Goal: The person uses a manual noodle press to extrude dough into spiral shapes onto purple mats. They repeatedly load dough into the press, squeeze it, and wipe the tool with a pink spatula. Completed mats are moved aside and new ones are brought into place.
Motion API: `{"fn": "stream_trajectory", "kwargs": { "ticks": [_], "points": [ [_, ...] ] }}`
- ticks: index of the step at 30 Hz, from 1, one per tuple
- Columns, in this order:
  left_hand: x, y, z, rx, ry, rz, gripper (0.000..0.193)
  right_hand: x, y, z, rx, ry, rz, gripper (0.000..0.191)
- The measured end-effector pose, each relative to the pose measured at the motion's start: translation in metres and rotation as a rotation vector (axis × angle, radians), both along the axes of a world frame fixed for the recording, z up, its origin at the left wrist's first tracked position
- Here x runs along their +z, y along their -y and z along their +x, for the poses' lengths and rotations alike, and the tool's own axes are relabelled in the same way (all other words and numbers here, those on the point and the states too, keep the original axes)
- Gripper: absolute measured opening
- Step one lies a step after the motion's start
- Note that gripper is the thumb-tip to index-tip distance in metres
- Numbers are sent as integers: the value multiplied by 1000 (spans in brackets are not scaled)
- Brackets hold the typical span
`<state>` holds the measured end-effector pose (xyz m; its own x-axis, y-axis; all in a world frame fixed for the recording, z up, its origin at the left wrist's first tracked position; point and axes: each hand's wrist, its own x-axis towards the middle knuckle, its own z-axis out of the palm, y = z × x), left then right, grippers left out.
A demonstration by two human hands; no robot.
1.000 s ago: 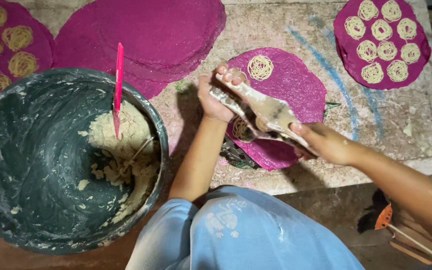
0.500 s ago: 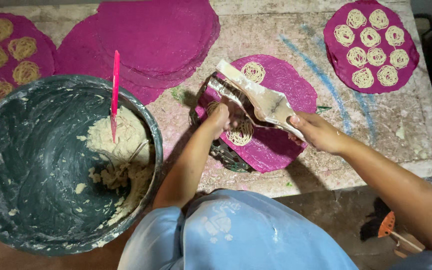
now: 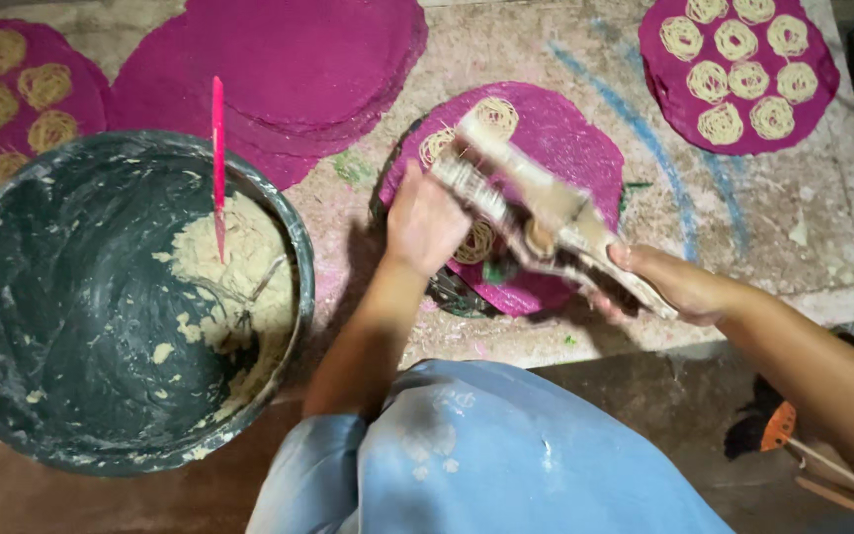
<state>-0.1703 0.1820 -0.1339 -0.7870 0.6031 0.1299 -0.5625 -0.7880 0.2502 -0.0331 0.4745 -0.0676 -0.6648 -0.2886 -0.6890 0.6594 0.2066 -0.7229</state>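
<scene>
A dough-caked wooden noodle press (image 3: 536, 203) hangs over a round magenta mat (image 3: 565, 148) in the middle of the table. My left hand (image 3: 425, 222) grips the press's lower end near its barrel. My right hand (image 3: 669, 287) clasps the two long handles at the right. Two pale noodle coils (image 3: 498, 114) lie at the mat's far edge, and a third coil (image 3: 474, 242) sits under the press. A big dark bowl (image 3: 12, 326) at the left holds pale dough (image 3: 234, 267), with a pink spatula (image 3: 217, 148) standing in it.
A stack of bare magenta mats (image 3: 298, 69) lies at the top middle. Mats covered with several noodle coils sit at the top right (image 3: 738, 69) and far left (image 3: 12, 99). The stone table's front edge runs just below the middle mat. My blue-clad knee is at the bottom.
The press has swung from the mat's right side toward its middle. A new coil has appeared at the mat's far edge and another lies under the press. The view came closer.
</scene>
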Motion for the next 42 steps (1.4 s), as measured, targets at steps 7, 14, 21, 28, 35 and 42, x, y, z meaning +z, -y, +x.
{"fn": "stream_trajectory", "kwargs": {
  "ticks": [7, 14, 21, 28, 35, 42],
  "points": [
    [-10, -70, 4, 49, 111, 262, 40, 14, -11, 13, 125, -28, 360, 70],
    [-25, -63, 0, 66, 136, 269, 37, -4, 6, 18, 150, -174, 542, 77],
    [-22, -91, 1, 166, 137, 153, 45, 18, -7, 13, 158, -219, 726, 70],
    [-16, -65, -6, 139, 180, 133, 42, 6, 11, 14, 90, -238, 563, 71],
    [5, -91, 6, 195, 147, 201, 40, 21, -11, 13, 114, -283, 700, 67],
    [4, -70, -2, -48, 354, -442, 52, 3, -11, 11, 52, -370, 539, 58]
  ]
}}
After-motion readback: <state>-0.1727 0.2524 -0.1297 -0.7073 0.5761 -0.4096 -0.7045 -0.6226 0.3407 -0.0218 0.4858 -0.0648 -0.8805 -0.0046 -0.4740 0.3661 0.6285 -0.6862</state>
